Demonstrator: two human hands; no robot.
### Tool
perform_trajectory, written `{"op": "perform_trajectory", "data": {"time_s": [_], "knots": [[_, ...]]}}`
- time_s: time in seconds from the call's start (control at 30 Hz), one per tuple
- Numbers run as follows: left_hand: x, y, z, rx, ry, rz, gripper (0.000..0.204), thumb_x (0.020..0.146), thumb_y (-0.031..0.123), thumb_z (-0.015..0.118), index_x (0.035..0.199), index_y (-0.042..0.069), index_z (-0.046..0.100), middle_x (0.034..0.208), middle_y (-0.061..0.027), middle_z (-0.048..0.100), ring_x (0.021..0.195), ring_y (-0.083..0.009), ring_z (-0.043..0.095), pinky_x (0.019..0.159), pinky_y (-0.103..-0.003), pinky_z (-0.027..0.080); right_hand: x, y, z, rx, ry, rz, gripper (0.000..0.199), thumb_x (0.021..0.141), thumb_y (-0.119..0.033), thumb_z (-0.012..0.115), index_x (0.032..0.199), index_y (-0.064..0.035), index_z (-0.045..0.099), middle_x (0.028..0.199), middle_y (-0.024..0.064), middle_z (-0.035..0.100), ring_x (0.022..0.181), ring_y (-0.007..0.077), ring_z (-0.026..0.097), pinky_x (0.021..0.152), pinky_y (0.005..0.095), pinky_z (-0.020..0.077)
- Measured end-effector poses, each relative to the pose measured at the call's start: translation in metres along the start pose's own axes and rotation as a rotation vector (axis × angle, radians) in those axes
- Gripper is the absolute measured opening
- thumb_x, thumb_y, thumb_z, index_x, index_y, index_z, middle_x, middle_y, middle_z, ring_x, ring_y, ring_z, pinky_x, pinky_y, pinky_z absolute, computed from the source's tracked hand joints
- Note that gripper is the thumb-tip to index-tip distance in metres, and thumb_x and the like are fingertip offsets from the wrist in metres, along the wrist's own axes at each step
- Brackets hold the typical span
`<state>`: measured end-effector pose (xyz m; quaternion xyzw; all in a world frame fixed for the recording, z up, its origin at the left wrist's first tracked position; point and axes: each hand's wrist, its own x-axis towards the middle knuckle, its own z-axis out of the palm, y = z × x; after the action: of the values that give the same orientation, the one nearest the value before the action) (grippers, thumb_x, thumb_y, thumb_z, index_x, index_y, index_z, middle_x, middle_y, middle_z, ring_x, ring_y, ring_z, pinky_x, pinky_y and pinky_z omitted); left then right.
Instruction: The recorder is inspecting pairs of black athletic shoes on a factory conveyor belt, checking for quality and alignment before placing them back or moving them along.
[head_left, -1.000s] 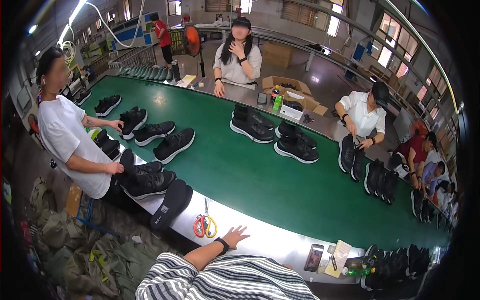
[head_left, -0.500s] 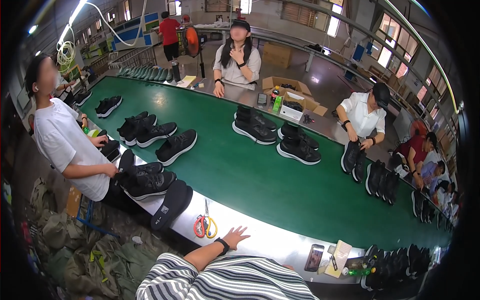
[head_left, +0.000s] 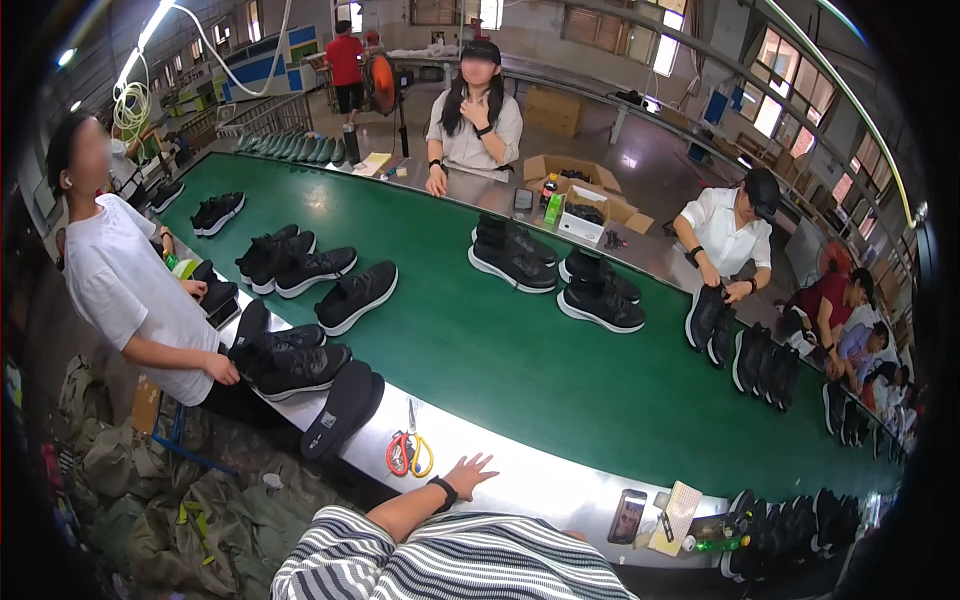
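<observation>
My left hand [head_left: 470, 472] lies flat with fingers spread on the steel ledge [head_left: 540, 480] along the near side of a green conveyor belt [head_left: 520, 360]. It holds nothing and wears a black wristband. Just left of it lie scissors with red and yellow handles [head_left: 408, 452]. My striped sleeve and shirt fill the lower edge. My right hand is out of sight.
Pairs of black sneakers [head_left: 515, 255] ride the belt. A person in a white shirt [head_left: 125, 290] on the left touches a sneaker [head_left: 290, 365] beside black insoles [head_left: 340, 410]. Two more people work across the belt. A phone [head_left: 627, 515] and a green bottle [head_left: 715, 543] rest at the right.
My left hand has stayed put on the ledge. The person on the left has turned toward the belt and lowered a hand onto the near sneaker.
</observation>
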<state>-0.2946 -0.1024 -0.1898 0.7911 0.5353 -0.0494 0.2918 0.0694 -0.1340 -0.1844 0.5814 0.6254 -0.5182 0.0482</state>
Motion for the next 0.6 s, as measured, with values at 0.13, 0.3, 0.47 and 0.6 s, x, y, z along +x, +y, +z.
{"op": "perform_trajectory", "data": {"time_s": [0.13,0.3,0.47,0.6], "knots": [[0.000,0.001,-0.001,-0.007,-0.017,-0.010,0.103,0.056,0.018,0.084,0.144,0.026,0.032,0.155,-0.0122,0.012,0.141,-0.0353,0.016,0.110,-0.057,0.022,-0.012,-0.018,-0.007,0.107,-0.060,0.154,0.044,0.091,-0.043,0.055,0.105,-0.0034,0.068,0.095,0.0128,0.071,0.088,0.0207,0.066,0.079,0.0296,0.0495],[0.000,0.001,-0.002,-0.019,0.001,-0.010,0.103,0.055,0.017,0.084,0.144,0.026,0.032,0.155,-0.0122,0.012,0.141,-0.0351,0.016,0.110,-0.057,0.022,-0.017,-0.029,-0.010,0.092,-0.045,0.055,0.042,0.092,-0.041,0.055,0.107,-0.0038,0.068,0.096,0.0135,0.070,0.088,0.0200,0.066,0.080,0.0286,0.0491],[0.000,0.001,-0.002,-0.014,-0.011,-0.007,0.102,0.055,0.016,0.084,0.143,0.026,0.033,0.155,-0.0120,0.012,0.141,-0.0350,0.016,0.110,-0.057,0.022,-0.018,-0.030,-0.011,0.106,-0.066,0.111,0.043,0.092,-0.042,0.054,0.107,-0.0048,0.068,0.098,0.0140,0.070,0.090,0.0212,0.065,0.081,0.0294,0.0490],[0.000,0.002,-0.002,-0.029,-0.008,-0.011,0.101,0.056,0.015,0.083,0.143,0.026,0.033,0.155,-0.0120,0.012,0.141,-0.0350,0.016,0.110,-0.057,0.021,-0.020,-0.036,-0.013,0.057,-0.031,0.046,0.043,0.091,-0.043,0.054,0.107,-0.0061,0.068,0.097,0.0148,0.070,0.089,0.0224,0.066,0.081,0.0299,0.0491]]}}
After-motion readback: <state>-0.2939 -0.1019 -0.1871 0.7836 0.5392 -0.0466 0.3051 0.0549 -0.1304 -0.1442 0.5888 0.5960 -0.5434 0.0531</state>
